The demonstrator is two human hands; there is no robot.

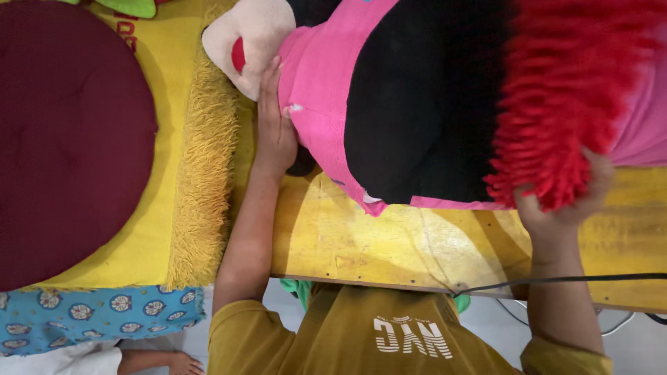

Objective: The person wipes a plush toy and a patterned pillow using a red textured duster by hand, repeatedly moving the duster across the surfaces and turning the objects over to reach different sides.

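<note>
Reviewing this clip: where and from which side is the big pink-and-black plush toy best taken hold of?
Probably by its two ends, one hand from each side. The plush toy lies wide across the yellow table, too broad for one hand. The left hand presses the pink flank beside the cream part; the right hand cups the red shaggy fringe from beneath.

Far side of the yellow bench [417,243] is blocked by a big plush toy [417,97], its red fringe [563,90] overhanging at right. Bare bench strip along the near edge is left free between both forearms. Left passage is closed off by a shaggy yellow cushion [201,173] and maroon round cushion [62,139]. A black cable [556,280] is laid across the near edge.
</note>
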